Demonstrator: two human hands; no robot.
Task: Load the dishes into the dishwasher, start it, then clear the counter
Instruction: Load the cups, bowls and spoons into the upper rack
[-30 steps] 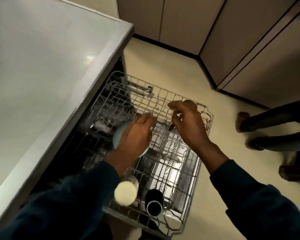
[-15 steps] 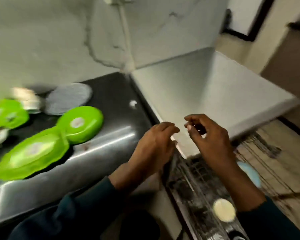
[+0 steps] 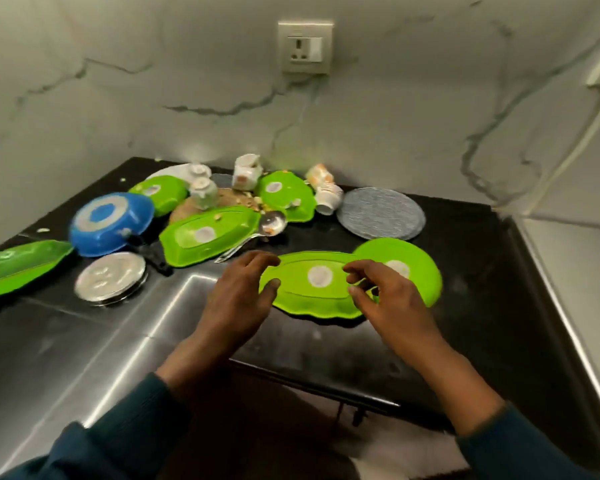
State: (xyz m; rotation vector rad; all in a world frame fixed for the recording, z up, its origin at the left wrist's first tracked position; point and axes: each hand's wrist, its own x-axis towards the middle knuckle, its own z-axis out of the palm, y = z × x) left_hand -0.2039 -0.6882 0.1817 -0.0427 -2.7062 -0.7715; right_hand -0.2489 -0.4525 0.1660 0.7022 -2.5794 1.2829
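Dirty dishes lie upside down on the black counter (image 3: pixel 482 271). Nearest me is a green oval dish (image 3: pixel 312 289), overlapping a round green plate (image 3: pixel 416 265). My left hand (image 3: pixel 239 296) is at the oval dish's left end, its fingers spread and its thumb over the rim. Over the right end is my right hand (image 3: pixel 388 303), with loosely curled fingers. Neither hand holds anything. Behind are another green oblong dish (image 3: pixel 205 237), a spoon (image 3: pixel 272 221), a blue bowl (image 3: pixel 111 220), a steel lid (image 3: pixel 111 277) and a grey plate (image 3: pixel 381 213).
Several white cups (image 3: pixel 326 197) and two green bowls (image 3: pixel 288 195) are piled with food scraps against the marble wall. A long green dish (image 3: pixel 14 265) lies far left. A wall socket (image 3: pixel 305 46) is above. The white dishwasher top (image 3: pixel 586 271) adjoins the counter on the right.
My view swung from the dishwasher rack up to the counter. Both hands left the rack and now reach the green oval dish.
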